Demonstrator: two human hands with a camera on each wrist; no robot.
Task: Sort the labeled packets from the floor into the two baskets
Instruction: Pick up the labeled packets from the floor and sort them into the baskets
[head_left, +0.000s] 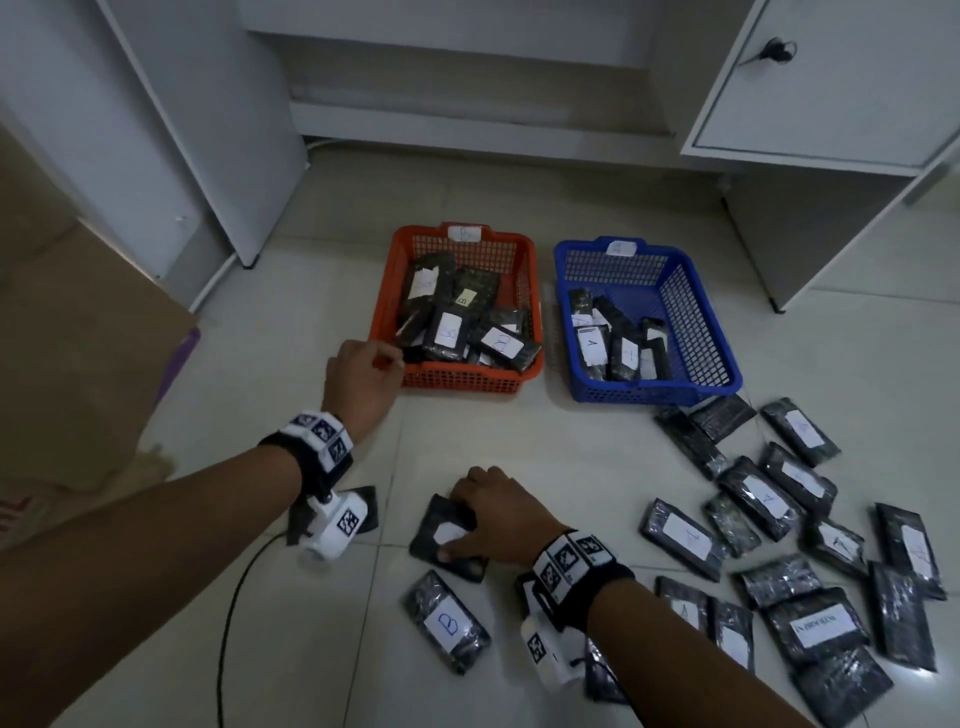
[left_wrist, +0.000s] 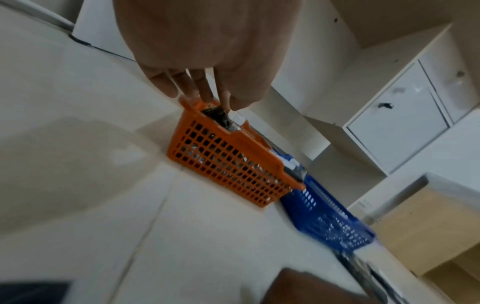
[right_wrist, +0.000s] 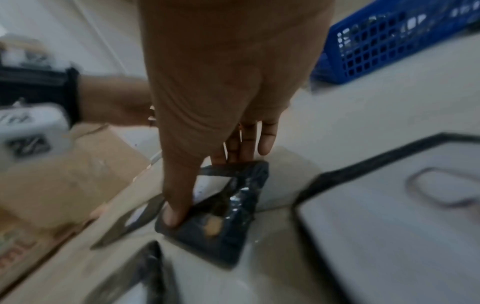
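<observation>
An orange basket (head_left: 467, 382) marked B and a blue basket (head_left: 649, 389) marked A stand side by side on the tiled floor, each with several black wrapped packets inside. My left hand (head_left: 363, 369) is at the orange basket's (left_wrist: 228, 164) near-left corner. Its thumb and fingertips (left_wrist: 226, 100) pinch the top edge of a packet (left_wrist: 221, 117) that stands against the wall. My right hand (head_left: 467, 519) grips a black packet (head_left: 431, 525) lying on the floor, with the thumb on the near edge and the fingers over the far edge (right_wrist: 233, 216).
A packet marked B (head_left: 447, 621) lies just in front of my right hand. Several more labelled packets (head_left: 779, 519) are scattered to the right, below the blue basket. Flat cardboard (head_left: 78, 364) lies at the left, white cabinets (head_left: 831, 78) stand behind, and a black cable (head_left: 234, 597) trails under my left arm.
</observation>
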